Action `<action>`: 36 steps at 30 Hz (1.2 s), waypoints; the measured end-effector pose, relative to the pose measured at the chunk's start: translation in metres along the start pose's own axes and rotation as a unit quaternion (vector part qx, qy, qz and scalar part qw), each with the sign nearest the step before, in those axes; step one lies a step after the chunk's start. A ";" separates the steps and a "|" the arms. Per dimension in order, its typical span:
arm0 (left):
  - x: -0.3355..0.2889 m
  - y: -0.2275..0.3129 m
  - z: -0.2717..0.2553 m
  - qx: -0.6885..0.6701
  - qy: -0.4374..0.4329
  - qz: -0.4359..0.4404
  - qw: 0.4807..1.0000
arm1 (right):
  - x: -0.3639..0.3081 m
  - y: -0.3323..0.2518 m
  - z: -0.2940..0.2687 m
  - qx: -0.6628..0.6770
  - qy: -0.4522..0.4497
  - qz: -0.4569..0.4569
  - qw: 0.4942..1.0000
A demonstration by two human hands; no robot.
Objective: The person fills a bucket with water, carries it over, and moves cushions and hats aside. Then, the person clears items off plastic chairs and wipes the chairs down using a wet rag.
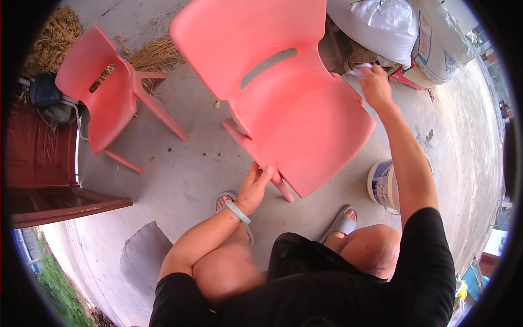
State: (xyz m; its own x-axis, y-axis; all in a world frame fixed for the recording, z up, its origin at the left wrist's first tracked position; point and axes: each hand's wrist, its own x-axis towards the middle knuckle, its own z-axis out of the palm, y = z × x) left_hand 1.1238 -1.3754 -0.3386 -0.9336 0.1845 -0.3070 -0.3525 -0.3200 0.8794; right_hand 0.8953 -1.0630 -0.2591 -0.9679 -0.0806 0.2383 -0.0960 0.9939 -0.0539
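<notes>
A red plastic chair point(310, 133) with a slot in its backrest stands in front of me, its back turned to the far left. My left hand point(254, 188) is closed on the near left edge of its seat, beside a front leg; a pale bracelet circles that wrist. At the far right side of the chair, my right hand point(376, 87) is stretched out with its fingers closed on a small pale purple cloth point(362, 70). Part of that cloth is blurred and covered by the fingers.
Another red chair point(103, 109) stands at the left, near dry straw point(158, 57) and a dark red wooden panel point(43, 158). A white bucket point(381, 185) sits under my right forearm. Full sacks point(384, 30) are piled at the far right. A grey block-like object point(146, 250) lies by my left elbow.
</notes>
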 end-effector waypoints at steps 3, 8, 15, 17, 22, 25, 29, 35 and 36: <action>0.000 0.000 0.004 0.000 0.016 -0.007 1.000 | -0.013 -0.021 -0.011 0.103 0.118 -0.056 0.986; -0.004 -0.002 -0.007 -0.013 0.021 -0.018 1.000 | -0.054 -0.184 0.008 0.274 0.053 -0.355 0.892; -0.001 -0.005 -0.001 -0.014 0.021 -0.017 1.000 | 0.014 -0.138 0.061 0.072 0.060 -0.424 0.901; -0.003 -0.007 -0.006 -0.025 0.014 -0.016 0.999 | 0.026 -0.105 0.038 0.029 0.019 -0.371 0.928; -0.001 -0.009 -0.004 -0.016 0.002 -0.005 1.000 | 0.013 0.001 0.012 -0.036 -0.081 -0.003 0.996; 0.000 -0.009 -0.008 -0.012 0.010 0.001 1.000 | -0.005 0.006 -0.005 0.045 0.001 -0.004 0.999; -0.001 -0.003 -0.005 -0.008 0.019 0.008 1.000 | -0.021 -0.046 0.017 0.030 -0.010 -0.069 0.997; 0.000 0.000 0.001 -0.008 0.031 -0.001 0.999 | -0.067 -0.142 0.029 0.067 -0.042 -0.145 0.986; 0.001 -0.003 -0.003 -0.006 0.030 0.001 1.000 | -0.078 -0.161 0.020 0.085 -0.058 -0.161 0.982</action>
State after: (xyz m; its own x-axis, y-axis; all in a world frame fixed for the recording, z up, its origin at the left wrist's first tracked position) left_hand 1.1235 -1.3773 -0.3433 -0.9365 0.1284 -0.3263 -0.3506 -0.3320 0.8757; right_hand 0.9820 -1.2180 -0.2880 -0.8999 -0.4068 0.1574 -0.4295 0.8893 -0.1570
